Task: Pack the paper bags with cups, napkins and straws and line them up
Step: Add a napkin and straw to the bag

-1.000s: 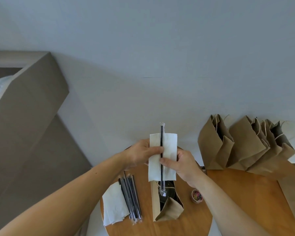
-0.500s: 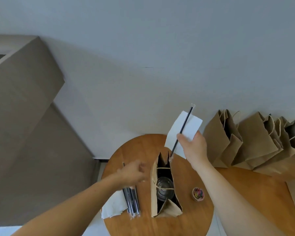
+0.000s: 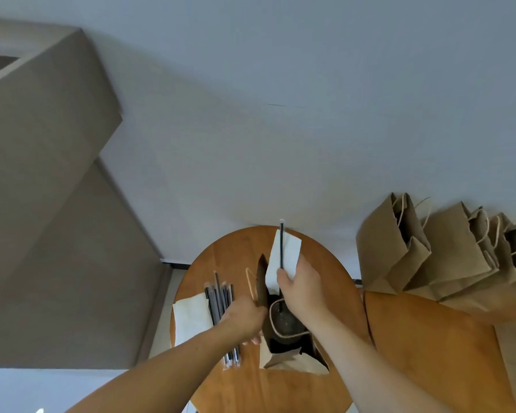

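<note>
Right, R hand [image 3: 301, 289] pinches napkin [image 3: 289, 251] & straw [image 3: 281, 245] together, just above the open paper bag [image 3: 283, 357] w/ cup [image 3: 283, 323] already inside. L hand [image 3: 243, 320] grips the bag's left wall, prob. spreading the mouth so both slip in. Other bags [image 3: 399, 257] lean in a row at right.

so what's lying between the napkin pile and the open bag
The bundle of black straws, partly under the left hand that grips the open bag; head view.
</note>
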`<action>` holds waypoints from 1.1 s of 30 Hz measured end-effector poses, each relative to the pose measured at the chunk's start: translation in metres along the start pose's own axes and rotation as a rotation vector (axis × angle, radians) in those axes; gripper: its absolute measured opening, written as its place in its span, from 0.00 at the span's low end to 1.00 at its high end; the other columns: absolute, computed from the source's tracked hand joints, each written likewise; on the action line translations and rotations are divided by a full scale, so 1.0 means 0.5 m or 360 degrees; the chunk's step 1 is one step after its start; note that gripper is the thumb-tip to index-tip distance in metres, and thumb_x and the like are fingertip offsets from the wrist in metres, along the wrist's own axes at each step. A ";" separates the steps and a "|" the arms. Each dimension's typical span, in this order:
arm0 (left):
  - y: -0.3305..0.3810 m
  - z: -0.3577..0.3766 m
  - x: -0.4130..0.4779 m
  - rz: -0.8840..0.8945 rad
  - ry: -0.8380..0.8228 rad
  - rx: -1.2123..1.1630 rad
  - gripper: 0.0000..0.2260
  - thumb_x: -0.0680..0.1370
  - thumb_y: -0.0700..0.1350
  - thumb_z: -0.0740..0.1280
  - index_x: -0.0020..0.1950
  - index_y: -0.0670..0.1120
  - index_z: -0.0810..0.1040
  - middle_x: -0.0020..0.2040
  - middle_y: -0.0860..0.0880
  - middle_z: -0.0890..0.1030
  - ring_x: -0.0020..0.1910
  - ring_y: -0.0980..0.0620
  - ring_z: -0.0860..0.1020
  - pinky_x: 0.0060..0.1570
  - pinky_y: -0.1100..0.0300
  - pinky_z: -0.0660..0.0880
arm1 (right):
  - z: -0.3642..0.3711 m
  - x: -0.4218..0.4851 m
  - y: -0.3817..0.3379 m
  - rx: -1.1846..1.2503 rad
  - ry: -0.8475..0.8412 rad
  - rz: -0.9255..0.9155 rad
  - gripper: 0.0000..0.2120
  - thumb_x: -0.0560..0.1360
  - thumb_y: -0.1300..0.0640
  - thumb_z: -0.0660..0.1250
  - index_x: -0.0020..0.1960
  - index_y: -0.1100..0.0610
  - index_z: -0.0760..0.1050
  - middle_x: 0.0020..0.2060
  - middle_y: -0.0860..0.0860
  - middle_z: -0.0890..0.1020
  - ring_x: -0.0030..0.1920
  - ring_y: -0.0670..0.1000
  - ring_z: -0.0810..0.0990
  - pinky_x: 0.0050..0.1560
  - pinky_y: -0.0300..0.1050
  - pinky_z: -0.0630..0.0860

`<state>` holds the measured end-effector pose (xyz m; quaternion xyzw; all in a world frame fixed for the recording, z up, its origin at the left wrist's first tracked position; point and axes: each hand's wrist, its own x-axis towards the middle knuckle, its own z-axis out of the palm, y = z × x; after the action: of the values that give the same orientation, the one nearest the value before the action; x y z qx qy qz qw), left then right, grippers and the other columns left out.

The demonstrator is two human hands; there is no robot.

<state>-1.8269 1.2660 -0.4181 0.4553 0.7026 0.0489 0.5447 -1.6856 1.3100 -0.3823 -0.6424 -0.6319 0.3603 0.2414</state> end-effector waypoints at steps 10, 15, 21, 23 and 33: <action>0.003 0.019 -0.007 0.0057 -0.0111 -0.0289 0.13 0.80 0.44 0.60 0.44 0.39 0.82 0.30 0.46 0.83 0.28 0.50 0.81 0.28 0.64 0.77 | -0.001 -0.074 0.068 -0.0563 -0.0573 0.0261 0.09 0.81 0.57 0.64 0.60 0.50 0.71 0.51 0.45 0.78 0.55 0.47 0.79 0.57 0.39 0.75; -0.009 0.031 -0.017 0.0080 -0.0084 -0.0285 0.11 0.81 0.45 0.60 0.45 0.45 0.80 0.32 0.46 0.84 0.30 0.51 0.84 0.28 0.65 0.75 | 0.021 -0.038 0.099 -0.0467 -0.0803 0.0532 0.09 0.79 0.61 0.64 0.56 0.51 0.76 0.49 0.48 0.80 0.50 0.48 0.78 0.49 0.40 0.76; -0.017 0.024 -0.029 0.0145 -0.0002 -0.0154 0.10 0.82 0.46 0.60 0.50 0.44 0.79 0.33 0.48 0.83 0.32 0.53 0.84 0.43 0.56 0.83 | 0.100 0.030 0.109 -0.0226 -0.0700 0.0883 0.06 0.79 0.58 0.62 0.52 0.52 0.77 0.47 0.52 0.81 0.47 0.52 0.80 0.53 0.48 0.77; -0.014 0.023 -0.031 0.0173 0.0006 -0.0092 0.11 0.83 0.47 0.59 0.52 0.44 0.80 0.34 0.48 0.83 0.34 0.54 0.84 0.45 0.56 0.83 | 0.118 0.033 0.119 -0.0071 -0.0706 0.1076 0.07 0.80 0.55 0.61 0.50 0.53 0.77 0.45 0.53 0.83 0.46 0.54 0.82 0.55 0.53 0.79; -0.026 0.010 -0.018 0.0121 0.0093 -0.0049 0.10 0.82 0.49 0.60 0.42 0.50 0.74 0.31 0.51 0.80 0.32 0.54 0.83 0.34 0.64 0.79 | 0.112 0.054 0.163 -0.0658 -0.0605 0.0909 0.07 0.74 0.58 0.72 0.46 0.51 0.74 0.39 0.48 0.78 0.37 0.47 0.76 0.35 0.41 0.69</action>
<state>-1.8305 1.2502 -0.4208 0.4715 0.6996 0.0936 0.5286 -1.6783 1.3216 -0.4840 -0.7491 -0.5205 0.3906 -0.1238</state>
